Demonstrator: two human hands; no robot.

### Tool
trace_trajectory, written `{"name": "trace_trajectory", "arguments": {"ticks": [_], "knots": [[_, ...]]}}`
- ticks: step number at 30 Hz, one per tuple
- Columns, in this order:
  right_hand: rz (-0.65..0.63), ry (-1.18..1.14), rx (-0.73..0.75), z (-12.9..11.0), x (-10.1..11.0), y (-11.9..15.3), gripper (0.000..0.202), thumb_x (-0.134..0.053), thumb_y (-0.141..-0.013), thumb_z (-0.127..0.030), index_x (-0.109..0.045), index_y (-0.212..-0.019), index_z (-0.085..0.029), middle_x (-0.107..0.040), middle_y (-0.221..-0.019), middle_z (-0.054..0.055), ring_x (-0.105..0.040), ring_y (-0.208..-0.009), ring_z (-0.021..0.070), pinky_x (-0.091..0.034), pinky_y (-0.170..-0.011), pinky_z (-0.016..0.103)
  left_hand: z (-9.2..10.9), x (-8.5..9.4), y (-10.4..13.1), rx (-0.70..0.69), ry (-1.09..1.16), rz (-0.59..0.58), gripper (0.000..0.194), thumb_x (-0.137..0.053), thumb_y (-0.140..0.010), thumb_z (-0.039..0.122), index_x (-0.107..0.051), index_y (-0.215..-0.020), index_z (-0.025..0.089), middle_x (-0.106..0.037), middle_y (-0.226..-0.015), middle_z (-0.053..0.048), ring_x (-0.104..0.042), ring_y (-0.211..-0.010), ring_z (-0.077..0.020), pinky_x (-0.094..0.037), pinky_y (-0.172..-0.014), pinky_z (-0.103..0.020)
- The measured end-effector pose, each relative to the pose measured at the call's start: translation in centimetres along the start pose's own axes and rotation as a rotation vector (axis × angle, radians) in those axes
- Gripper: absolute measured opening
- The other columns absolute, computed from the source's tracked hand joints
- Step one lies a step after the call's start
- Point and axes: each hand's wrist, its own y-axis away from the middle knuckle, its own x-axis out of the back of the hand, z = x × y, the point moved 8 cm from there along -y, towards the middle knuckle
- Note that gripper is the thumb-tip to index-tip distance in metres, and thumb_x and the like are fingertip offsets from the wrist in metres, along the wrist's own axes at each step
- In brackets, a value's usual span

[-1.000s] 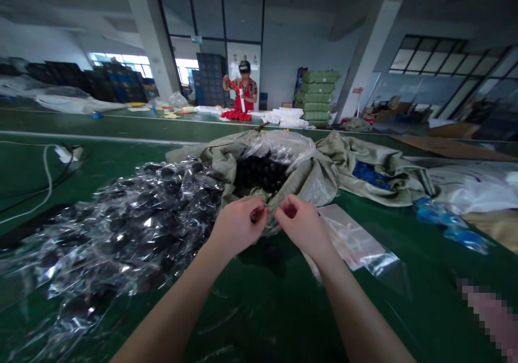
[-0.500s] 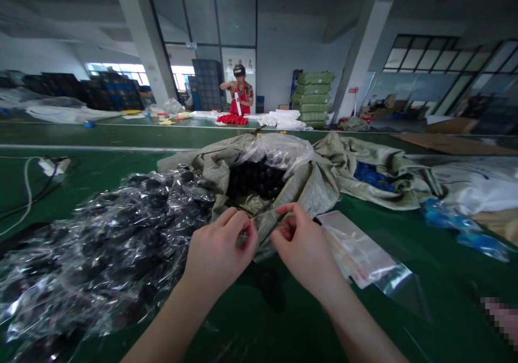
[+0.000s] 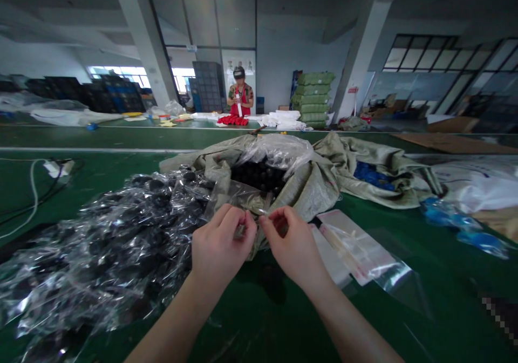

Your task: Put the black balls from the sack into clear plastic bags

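Note:
A thin clear plastic bag (image 3: pixel 243 193) stretches between my hands, in front of an open woven sack (image 3: pixel 315 190). My left hand (image 3: pixel 222 240) pinches it with thumb and forefinger. My right hand (image 3: pixel 294 244) is close beside it, thumb and fingertips together at the bag's edge. Inside the sack lie several black rounded pieces (image 3: pixel 261 175). Below my hands a single dark piece (image 3: pixel 272 279) rests on the green table (image 3: pixel 246 325). Flat clear bags (image 3: pixel 356 244) are piled beside my right wrist.
A big heap of black pieces in clear wrappers (image 3: pixel 133 239) covers the left side. Behind on the right is another sack (image 3: pixel 364 182) with blue contents, near blue wrapped items (image 3: pixel 449 214). A power strip (image 3: pixel 59 168) lies far left. Across the tables stands a co-worker (image 3: pixel 239 96).
The clear bag now spreads leftward above my hands. My right hand's fingers have moved left, closer to my left hand. The co-worker's raised arm has come down.

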Motion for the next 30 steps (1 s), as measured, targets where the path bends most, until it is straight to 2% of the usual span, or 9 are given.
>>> {"name": "trace_trajectory", "arguments": {"ticks": [2,5,9,14,18,23,26,30], "knots": [[-0.027,-0.052,0.008,0.1,-0.3,0.0,0.021,-0.057,-0.085,-0.038,-0.06,-0.083,-0.018,-0.065,-0.08,0.004,-0.058,-0.067,0.0147,-0.043,-0.062,0.026,0.0,-0.1,0.0,-0.004,0.007,0.003,0.023,-0.053,-0.085,0.018,-0.045,-0.064,0.018,-0.051,-0.062,0.003,-0.048,-0.053,-0.0071,-0.036,-0.05,-0.02],[-0.053,0.023,0.047,-0.5,-0.4,0.2,0.018,-0.053,-0.085,-0.027,-0.055,-0.069,-0.019,-0.06,-0.067,0.001,-0.055,-0.062,0.0136,-0.039,-0.059,0.025,0.0,-0.2,0.1,-0.007,0.008,0.004,0.022,-0.053,-0.085,0.017,-0.044,-0.064,0.018,-0.05,-0.061,0.003,-0.048,-0.053,-0.0073,-0.036,-0.051,-0.02],[0.103,0.196,0.177,-2.6,1.2,1.1,0.018,-0.049,-0.077,-0.014,-0.044,-0.062,-0.021,-0.055,-0.065,0.001,-0.052,-0.062,0.0144,-0.037,-0.057,0.026,0.0,-0.1,0.4,0.022,-0.018,0.048,0.025,-0.053,-0.084,0.015,-0.041,-0.062,0.019,-0.046,-0.059,0.004,-0.045,-0.051,-0.0072,-0.034,-0.049,-0.021],[0.178,0.08,0.247,-3.8,2.1,1.9,0.018,-0.048,-0.077,-0.011,-0.04,-0.063,-0.021,-0.063,-0.081,0.006,-0.06,-0.073,0.0156,-0.044,-0.062,0.026,0.6,0.2,0.7,0.03,0.032,0.065,0.025,-0.055,-0.083,0.014,-0.041,-0.062,0.019,-0.044,-0.059,0.004,-0.044,-0.05,-0.0072,-0.035,-0.047,-0.02],[0.18,0.14,0.246,-3.9,2.2,2.0,0.02,-0.047,-0.078,-0.012,-0.039,-0.063,-0.022,-0.06,-0.075,0.005,-0.058,-0.068,0.0156,-0.042,-0.058,0.026,1.1,0.6,0.7,0.025,0.067,0.056,0.024,-0.057,-0.082,0.013,-0.044,-0.063,0.019,-0.046,-0.059,0.004,-0.045,-0.051,-0.0075,-0.036,-0.048,-0.021],[0.185,0.279,0.268,-4.8,2.7,2.5,0.02,-0.047,-0.077,-0.014,-0.037,-0.062,-0.023,-0.048,-0.06,-0.001,-0.045,-0.054,0.0129,-0.031,-0.051,0.026,1.1,1.7,0.6,0.028,0.077,0.082,0.022,-0.058,-0.081,0.013,-0.046,-0.063,0.019,-0.047,-0.058,0.004,-0.044,-0.05,-0.0073,-0.037,-0.047,-0.021],[0.16,0.258,0.252,-5.1,3.1,2.7,0.022,-0.047,-0.076,-0.016,-0.035,-0.059,-0.023,-0.043,-0.053,-0.003,-0.04,-0.048,0.0109,-0.025,-0.047,0.026,1.2,2.4,0.5,0.018,0.072,0.102,0.02,-0.059,-0.08,0.012,-0.047,-0.065,0.019,-0.048,-0.059,0.004,-0.046,-0.051,-0.0071,-0.037,-0.047,-0.021],[0.071,0.156,0.149,-4.3,2.9,2.1,0.024,-0.046,-0.077,-0.017,-0.035,-0.056,-0.022,-0.04,-0.049,-0.005,-0.039,-0.045,0.0094,-0.025,-0.045,0.024,1.4,2.8,0.3,0.014,0.089,0.097,0.02,-0.06,-0.079,0.011,-0.048,-0.065,0.019,-0.05,-0.06,0.004,-0.048,-0.052,-0.0073,-0.04,-0.049,-0.021]]}}
